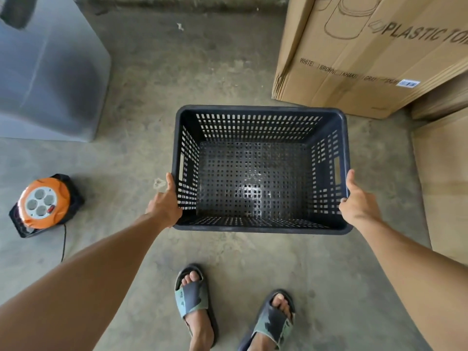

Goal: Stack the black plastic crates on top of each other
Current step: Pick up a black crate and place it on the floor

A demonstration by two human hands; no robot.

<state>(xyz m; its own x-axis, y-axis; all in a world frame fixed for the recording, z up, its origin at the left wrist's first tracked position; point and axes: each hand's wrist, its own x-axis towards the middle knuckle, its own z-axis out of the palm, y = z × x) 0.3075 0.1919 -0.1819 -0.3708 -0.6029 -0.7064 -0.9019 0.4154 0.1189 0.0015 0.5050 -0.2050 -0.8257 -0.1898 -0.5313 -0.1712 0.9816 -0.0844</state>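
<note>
Both hands, left hand [164,203] and right hand [358,202], clamp the side rims of one black crate [260,171] near its front corners. Cardboard boxes [367,54] crowd its far right corner. Bare concrete floor [141,102] stays open to the left, out toward the orange cable reel [44,203].

Bare concrete floor [157,102] lies open left of and behind the black crate [260,171]; cardboard boxes [367,59] crowd its far-right corner and right side; a grey cabinet [48,77] and orange cable reel [44,203] stand well apart, left

Your view: soft even daylight, glare on crate floor [249,191], wide-angle bend at edges, far-left corner blurred.
</note>
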